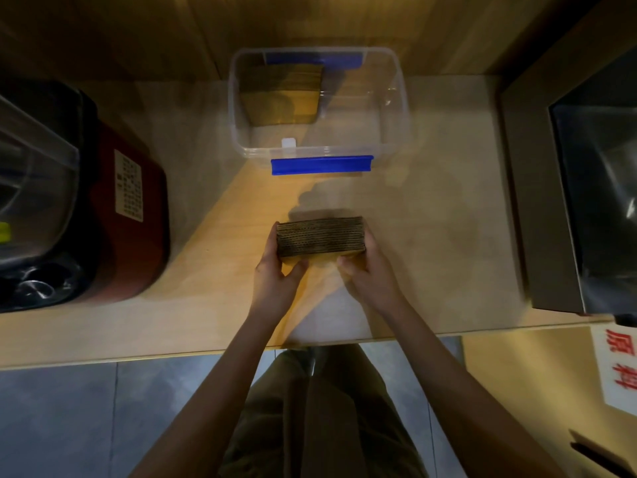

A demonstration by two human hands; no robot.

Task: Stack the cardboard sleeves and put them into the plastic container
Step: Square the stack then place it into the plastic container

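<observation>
The left hand [275, 270] and right hand [370, 274] are pressing a stack of cardboard sleeves [320, 236] between them, gripping it at both ends over the wooden counter [213, 305], just short of the clear plastic container [403, 98] with blue clips. Another batch of sleeves [281, 94] is already lying inside. If the squeeze slackens, the middle sleeves could fan out and spill. Red Chinese characters are showing on a white sign [618, 367]; the red appliance's label [128, 184] is too blurred to read.

Brown cardboard sleeves [320, 236], clear blue-clipped container [401, 108]
</observation>
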